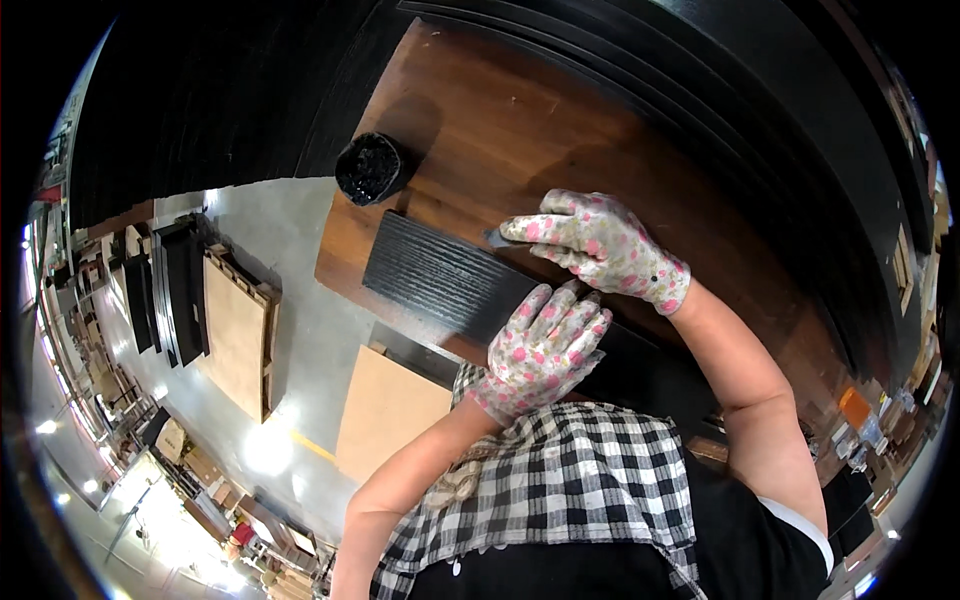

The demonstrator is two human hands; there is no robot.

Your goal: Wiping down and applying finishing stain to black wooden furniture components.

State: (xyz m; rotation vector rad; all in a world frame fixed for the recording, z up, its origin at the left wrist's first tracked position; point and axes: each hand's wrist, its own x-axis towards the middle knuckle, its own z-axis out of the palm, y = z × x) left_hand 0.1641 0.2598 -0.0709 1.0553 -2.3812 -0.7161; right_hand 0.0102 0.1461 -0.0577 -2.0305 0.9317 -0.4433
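Both my hands wear white gloves with a pink flower print. A long dark board (pixel 435 275) with ridged, glossy grain lies along the near edge of a brown wooden tabletop (pixel 480 110). My left hand (pixel 545 345) rests on the board with its fingers stretched out, holding nothing. Just beyond it, my right hand (pixel 600 245) is closed, pinching a small flat grey piece (pixel 496 238) at the board's far edge; most of that piece is hidden by the fingers. Beyond the board's left end stands a small round black container (pixel 368 170) lined with crumpled, shiny black material.
Dark boards (pixel 660 80) lie along the table's far side, and a large black panel (pixel 230 100) fills the far left. On the grey floor (pixel 300 240) to the left are a pallet of light panels (pixel 235 330) and another light panel (pixel 385 410).
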